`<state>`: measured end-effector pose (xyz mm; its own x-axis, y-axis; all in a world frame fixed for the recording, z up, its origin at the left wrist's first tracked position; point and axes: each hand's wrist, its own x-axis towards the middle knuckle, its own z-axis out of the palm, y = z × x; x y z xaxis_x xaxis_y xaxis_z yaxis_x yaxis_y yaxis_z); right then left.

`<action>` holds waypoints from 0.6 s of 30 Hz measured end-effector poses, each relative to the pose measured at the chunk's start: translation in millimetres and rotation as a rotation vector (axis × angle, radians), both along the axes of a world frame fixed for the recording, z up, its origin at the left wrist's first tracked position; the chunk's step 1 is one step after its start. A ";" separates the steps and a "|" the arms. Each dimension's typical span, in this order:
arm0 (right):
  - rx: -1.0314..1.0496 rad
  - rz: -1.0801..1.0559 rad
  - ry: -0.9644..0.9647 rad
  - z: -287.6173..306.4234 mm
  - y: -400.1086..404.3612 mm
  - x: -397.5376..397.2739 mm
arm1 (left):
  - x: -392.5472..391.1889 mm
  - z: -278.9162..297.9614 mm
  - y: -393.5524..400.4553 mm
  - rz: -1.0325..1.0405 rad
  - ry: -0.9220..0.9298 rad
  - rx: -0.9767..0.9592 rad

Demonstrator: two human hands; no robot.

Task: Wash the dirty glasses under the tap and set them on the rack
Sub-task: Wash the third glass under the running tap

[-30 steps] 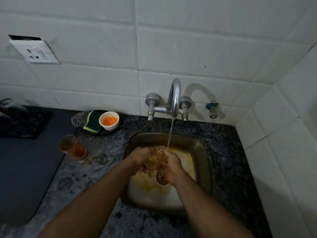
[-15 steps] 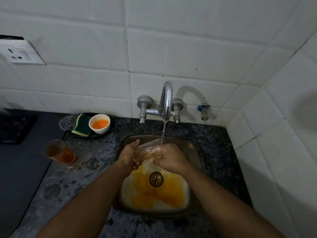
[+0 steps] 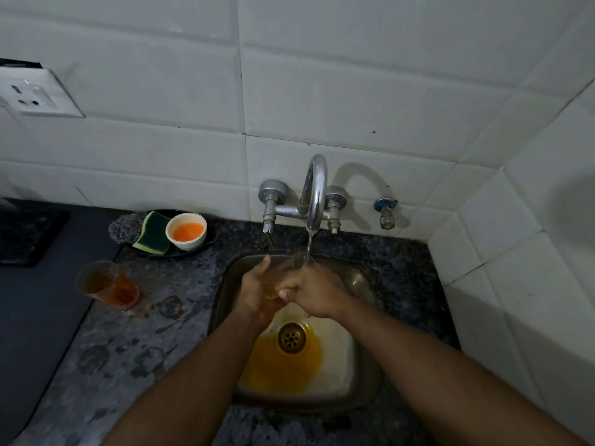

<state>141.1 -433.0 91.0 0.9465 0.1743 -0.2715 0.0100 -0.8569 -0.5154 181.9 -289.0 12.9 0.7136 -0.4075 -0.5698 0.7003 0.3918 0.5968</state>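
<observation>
A clear glass (image 3: 283,268) is held over the steel sink (image 3: 360,381), its mouth under the running stream from the chrome tap (image 3: 317,188). My left hand (image 3: 257,291) cups the glass from the left and below. My right hand (image 3: 317,292) grips it from the right, fingers curled round it. Most of the glass is hidden between the two hands. A second glass (image 3: 108,284) with brown liquid stands on the counter left of the sink. Orange-yellow liquid pools around the drain (image 3: 292,338).
A dark dish (image 3: 193,249) behind the sink's left corner holds a scouring pad, a green-yellow sponge (image 3: 154,236) and a small white bowl (image 3: 186,231) of orange liquid. A dark mat (image 3: 38,333) covers the counter on the left. Tiled walls close the back and right.
Both hands lifted the glass from low over the drain up to the tap's stream. The orange pool around the drain has shrunk. The camera view shifted slightly.
</observation>
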 end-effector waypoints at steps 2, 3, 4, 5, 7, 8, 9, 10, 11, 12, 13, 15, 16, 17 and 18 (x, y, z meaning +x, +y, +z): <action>0.042 -0.039 -0.006 1.3 6.7 -0.8 | 0.3 -3.9 -2.7 0.055 -0.017 -0.045; -0.039 0.010 -0.034 2.5 6.9 -0.8 | 0.2 -3.5 -3.0 0.042 -0.034 -0.042; -0.191 0.097 -0.059 5.5 4.5 -1.2 | 0.7 -0.8 -2.7 0.011 -0.032 -0.021; -0.358 0.193 -0.058 9.3 2.5 -1.5 | 2.1 -1.8 -1.8 -0.021 -0.005 0.003; -0.531 0.280 -0.056 11.8 -3.4 0.1 | 5.9 -9.2 -1.6 -0.124 0.072 0.037; -0.541 0.282 -0.047 11.7 -5.0 -0.3 | 7.2 -10.4 -2.3 -0.166 0.089 0.053; -0.522 0.252 -0.035 9.8 -5.5 -0.1 | 7.9 -10.6 -4.4 -0.168 0.096 0.051; -0.469 0.205 -0.026 7.9 -4.7 -0.6 | 7.2 -8.3 -8.1 -0.147 0.102 0.024; -0.398 0.158 -0.031 8.3 -3.0 -1.5 | 6.9 -3.3 -12.2 -0.108 0.123 0.001; -0.338 0.110 -0.058 8.4 -2.0 -2.8 | 7.4 -0.7 -15.4 -0.064 0.150 -0.028; -0.300 0.074 -0.104 9.9 -1.6 -3.9 | 7.5 0.4 -17.6 -0.026 0.170 -0.050; -0.302 0.041 -0.229 13.6 -3.4 -7.9 | 9.2 -0.3 -19.0 0.005 0.188 -0.030; -0.333 0.050 -0.312 14.8 -5.0 -11.1 | 10.6 -3.7 -18.4 -0.004 0.186 0.010; -0.389 0.071 -0.395 15.2 -5.9 -14.0 | 11.6 -5.0 -18.0 -0.015 0.181 0.063; -0.443 0.105 -0.473 14.4 -6.4 -16.7 | 13.1 -6.5 -16.7 -0.029 0.182 0.111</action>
<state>124.4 -439.3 105.4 0.9656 0.2392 0.1024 0.2436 -0.9693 -0.0331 195.1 -305.6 6.4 0.5837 -0.3540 -0.7307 0.8104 0.3090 0.4977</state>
